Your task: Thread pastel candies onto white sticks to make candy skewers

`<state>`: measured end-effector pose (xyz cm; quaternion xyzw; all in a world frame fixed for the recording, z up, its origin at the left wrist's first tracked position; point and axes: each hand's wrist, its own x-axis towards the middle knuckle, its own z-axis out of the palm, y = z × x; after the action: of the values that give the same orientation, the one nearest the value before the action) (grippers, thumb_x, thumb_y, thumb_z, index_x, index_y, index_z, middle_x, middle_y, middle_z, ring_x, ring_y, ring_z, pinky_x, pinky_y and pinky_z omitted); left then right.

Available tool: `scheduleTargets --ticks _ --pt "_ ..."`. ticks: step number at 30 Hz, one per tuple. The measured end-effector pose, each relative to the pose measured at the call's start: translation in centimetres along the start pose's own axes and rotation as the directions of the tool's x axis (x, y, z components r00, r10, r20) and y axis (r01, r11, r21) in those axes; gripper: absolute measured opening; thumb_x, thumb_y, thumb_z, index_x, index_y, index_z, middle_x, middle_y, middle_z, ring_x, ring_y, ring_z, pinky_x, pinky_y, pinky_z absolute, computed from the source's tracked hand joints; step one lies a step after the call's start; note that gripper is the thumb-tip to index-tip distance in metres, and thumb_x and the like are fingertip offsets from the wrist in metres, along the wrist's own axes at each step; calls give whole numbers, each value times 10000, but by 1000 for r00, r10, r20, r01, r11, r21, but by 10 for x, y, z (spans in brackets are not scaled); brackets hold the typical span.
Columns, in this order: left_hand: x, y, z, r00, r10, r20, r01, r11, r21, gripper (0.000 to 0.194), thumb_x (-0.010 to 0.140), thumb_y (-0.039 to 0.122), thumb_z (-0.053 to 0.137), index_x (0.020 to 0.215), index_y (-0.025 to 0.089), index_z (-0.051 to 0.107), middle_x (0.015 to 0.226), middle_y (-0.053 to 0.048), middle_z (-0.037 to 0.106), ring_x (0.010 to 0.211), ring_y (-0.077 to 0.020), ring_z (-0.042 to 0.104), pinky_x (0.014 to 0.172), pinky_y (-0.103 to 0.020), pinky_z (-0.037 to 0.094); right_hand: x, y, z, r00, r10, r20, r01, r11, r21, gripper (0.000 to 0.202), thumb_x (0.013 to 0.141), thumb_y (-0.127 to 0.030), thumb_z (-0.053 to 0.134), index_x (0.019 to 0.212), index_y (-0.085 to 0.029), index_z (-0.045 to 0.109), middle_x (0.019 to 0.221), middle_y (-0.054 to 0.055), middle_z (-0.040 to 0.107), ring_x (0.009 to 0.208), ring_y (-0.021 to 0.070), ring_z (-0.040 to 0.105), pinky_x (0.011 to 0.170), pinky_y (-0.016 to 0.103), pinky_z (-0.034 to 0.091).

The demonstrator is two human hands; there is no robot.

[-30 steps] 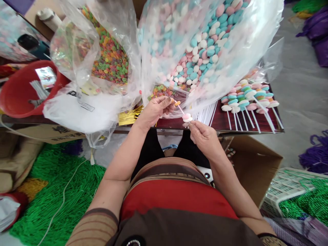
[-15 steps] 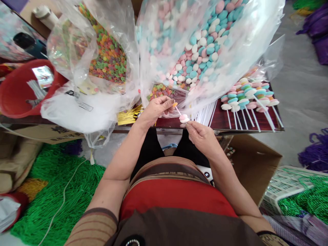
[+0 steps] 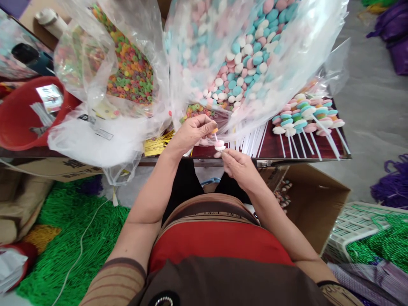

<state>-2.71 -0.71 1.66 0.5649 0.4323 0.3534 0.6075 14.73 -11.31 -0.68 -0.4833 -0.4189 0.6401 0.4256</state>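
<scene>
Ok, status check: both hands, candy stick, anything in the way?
Left hand pinching candy stick near orange ring. Right hand at pink and white discs. Plastic bag close beyond, nothing blocking between hands.

On dark-red flat wood-look tabletop: red round plastic bucket (image 3: 19, 121) 10 o'clock, clear bulging plastic bag (image 3: 296, 72) 12, multicoloured disc-candy skewers (image 3: 299, 123) 2. Brown open cardboard box (image 3: 318, 195) 3, white latticed plastic crate (image 3: 346, 223) beyond.
</scene>
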Motion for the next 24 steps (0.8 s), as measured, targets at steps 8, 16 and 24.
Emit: scheduleTargets --ticks 8,16,24 --pt "-4 11 0 999 5 -44 -8 998 -63 433 862 589 775 885 158 735 817 -39 743 732 -126 686 661 -239 494 4 -11 -7 999 28 -33 -25 996 81 411 863 -591 719 886 -182 701 463 -112 327 416 59 218 422 231 137" --pt "-8 -17 40 997 -81 -5 74 935 -346 472 768 622 843 886 175 747 808 -15 749 659 -87 624 665 -227 498 8 0 2 992 -82 -100 86 995 43 467 891 -666 687 855 -202 654 467 -96 419 410 62 290 416 231 186" --pt "6 -9 35 997 71 -41 -69 997 42 521 908 661 665 1098 192 790 994 -62 796 895 -169 707 822 -274 531 20 1 -13 974 -86 -208 103 992 72 526 840 -730 716 854 -207 655 606 -34 620 415 55 371 417 231 236"
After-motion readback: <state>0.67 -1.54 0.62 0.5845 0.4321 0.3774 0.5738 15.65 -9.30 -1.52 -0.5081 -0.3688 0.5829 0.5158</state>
